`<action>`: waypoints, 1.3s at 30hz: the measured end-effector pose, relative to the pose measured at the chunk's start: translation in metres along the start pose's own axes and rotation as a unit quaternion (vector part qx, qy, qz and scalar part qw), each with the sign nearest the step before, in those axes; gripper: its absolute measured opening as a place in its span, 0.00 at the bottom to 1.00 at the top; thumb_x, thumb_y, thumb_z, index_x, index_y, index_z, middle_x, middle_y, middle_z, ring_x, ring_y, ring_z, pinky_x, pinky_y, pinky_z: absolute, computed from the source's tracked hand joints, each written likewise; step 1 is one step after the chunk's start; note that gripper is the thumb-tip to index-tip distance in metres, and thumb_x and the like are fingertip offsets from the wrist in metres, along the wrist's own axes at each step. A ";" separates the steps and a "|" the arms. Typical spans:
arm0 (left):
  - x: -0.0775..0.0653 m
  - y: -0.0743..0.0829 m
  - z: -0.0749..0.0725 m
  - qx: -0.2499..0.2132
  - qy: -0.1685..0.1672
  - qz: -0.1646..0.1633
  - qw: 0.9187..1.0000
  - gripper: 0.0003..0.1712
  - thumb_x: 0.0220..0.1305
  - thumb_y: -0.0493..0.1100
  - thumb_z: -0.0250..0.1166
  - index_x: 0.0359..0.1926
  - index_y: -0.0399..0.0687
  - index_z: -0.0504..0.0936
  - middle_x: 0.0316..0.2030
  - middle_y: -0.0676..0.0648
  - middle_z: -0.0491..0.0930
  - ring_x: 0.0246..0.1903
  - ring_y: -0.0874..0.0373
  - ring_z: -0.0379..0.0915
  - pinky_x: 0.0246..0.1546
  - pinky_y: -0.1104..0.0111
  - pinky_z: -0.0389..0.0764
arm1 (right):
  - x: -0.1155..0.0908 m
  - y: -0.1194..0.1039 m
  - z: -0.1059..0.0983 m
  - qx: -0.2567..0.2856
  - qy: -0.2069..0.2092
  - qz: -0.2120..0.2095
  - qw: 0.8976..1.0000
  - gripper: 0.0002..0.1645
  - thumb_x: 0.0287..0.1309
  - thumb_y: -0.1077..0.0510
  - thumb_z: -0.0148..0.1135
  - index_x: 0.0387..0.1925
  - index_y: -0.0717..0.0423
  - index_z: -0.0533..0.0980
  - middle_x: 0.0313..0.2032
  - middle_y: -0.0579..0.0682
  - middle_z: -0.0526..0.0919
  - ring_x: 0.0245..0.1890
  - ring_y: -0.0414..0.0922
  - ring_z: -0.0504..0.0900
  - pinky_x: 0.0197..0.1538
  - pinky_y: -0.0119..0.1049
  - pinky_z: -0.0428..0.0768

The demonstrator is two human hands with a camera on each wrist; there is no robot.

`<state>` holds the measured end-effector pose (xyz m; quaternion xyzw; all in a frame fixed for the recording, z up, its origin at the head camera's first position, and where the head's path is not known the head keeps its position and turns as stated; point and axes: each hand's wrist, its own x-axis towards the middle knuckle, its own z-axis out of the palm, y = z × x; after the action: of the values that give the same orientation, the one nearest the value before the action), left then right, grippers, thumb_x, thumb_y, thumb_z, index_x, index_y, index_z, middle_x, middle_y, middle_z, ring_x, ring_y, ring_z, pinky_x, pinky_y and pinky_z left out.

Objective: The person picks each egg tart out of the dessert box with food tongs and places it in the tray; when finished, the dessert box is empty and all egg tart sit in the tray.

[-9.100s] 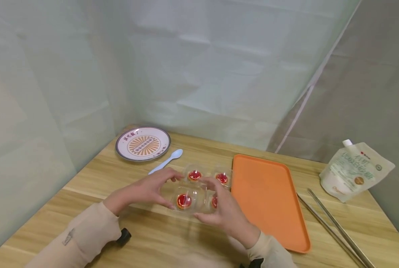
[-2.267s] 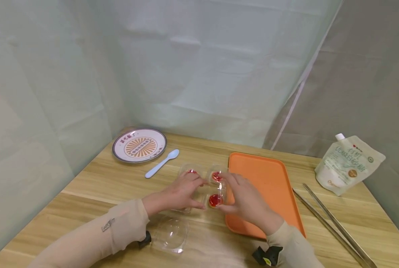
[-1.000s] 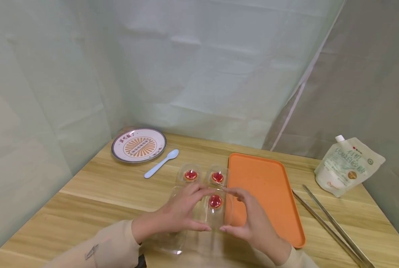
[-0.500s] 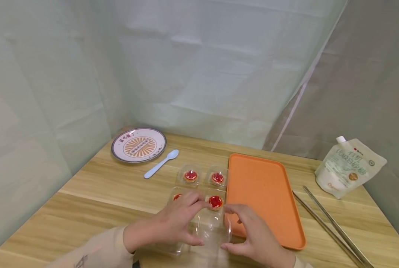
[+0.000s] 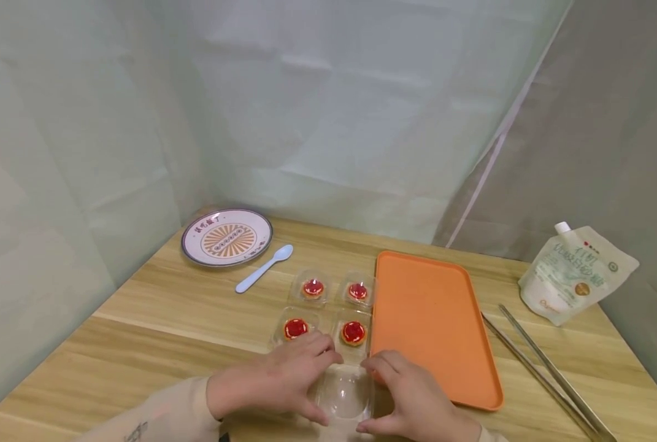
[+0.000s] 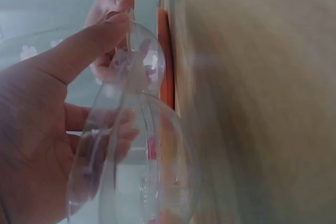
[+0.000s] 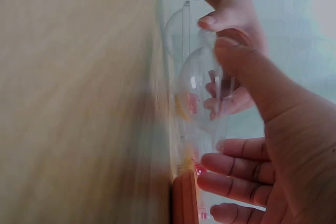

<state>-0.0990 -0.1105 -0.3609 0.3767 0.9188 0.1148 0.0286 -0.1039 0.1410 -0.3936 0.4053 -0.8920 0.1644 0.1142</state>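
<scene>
- Both sets of fingers were on it: left hand (image 5: 281, 377) and right hand (image 5: 413, 396) pinched a clear domed plastic lid (image 5: 346, 396) by opposite sides, bulge downward, towards the near edge of the pale wooden worktop (image 5: 118, 356)!
- A second clear plastic dome (image 7: 174, 35) showed near it.
- Just behind, four round red-topped tarts (image 5: 353, 333) sat in clear square plastic cups, two by two.
- Right beside those lay a flat orange rectangular tray (image 5: 430, 325).
- Back-left corner: a round white patterned plate (image 5: 227, 238), a pale-blue spoon (image 5: 264, 268) next to it.
- Towards the right edge were long silver metal tongs (image 5: 551, 366) and a white spouted pouch (image 5: 573, 273).
</scene>
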 end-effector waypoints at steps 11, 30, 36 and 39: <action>0.000 -0.003 0.004 0.020 -0.005 0.001 1.000 0.43 0.43 0.67 0.73 0.56 0.48 0.74 0.47 0.56 0.71 0.47 0.64 0.65 0.53 0.71 0.74 | 0.001 -0.003 0.007 -0.019 -0.014 0.013 1.000 0.47 0.39 0.21 0.63 0.51 0.48 0.75 0.45 0.37 0.77 0.43 0.33 0.75 0.43 0.31 0.81; -0.003 -0.004 0.004 0.041 0.004 0.009 0.999 0.45 0.44 0.68 0.71 0.58 0.46 0.73 0.49 0.55 0.71 0.49 0.62 0.65 0.57 0.68 0.73 | 0.000 -0.007 0.006 -0.057 -0.025 0.025 0.998 0.51 0.39 0.18 0.59 0.55 0.49 0.74 0.50 0.40 0.78 0.47 0.40 0.78 0.49 0.39 0.81; -0.004 -0.003 0.002 0.048 0.020 0.013 0.999 0.46 0.43 0.68 0.72 0.58 0.46 0.73 0.49 0.54 0.71 0.49 0.61 0.67 0.57 0.66 0.74 | 0.000 -0.007 0.005 -0.061 -0.025 0.026 0.997 0.51 0.39 0.18 0.59 0.56 0.48 0.74 0.51 0.41 0.78 0.48 0.40 0.78 0.49 0.40 0.81; -0.003 -0.003 -0.002 0.043 0.023 0.007 0.999 0.46 0.42 0.66 0.73 0.59 0.47 0.73 0.50 0.54 0.72 0.50 0.61 0.67 0.57 0.66 0.74 | 0.001 -0.007 0.002 -0.057 -0.037 0.031 0.997 0.52 0.39 0.18 0.58 0.57 0.48 0.74 0.52 0.42 0.78 0.49 0.41 0.78 0.49 0.42 0.81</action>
<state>-0.0991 -0.1150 -0.3600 0.3810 0.9207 0.0843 -0.0091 -0.0991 0.1353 -0.3941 0.3764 -0.9156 0.1010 0.0987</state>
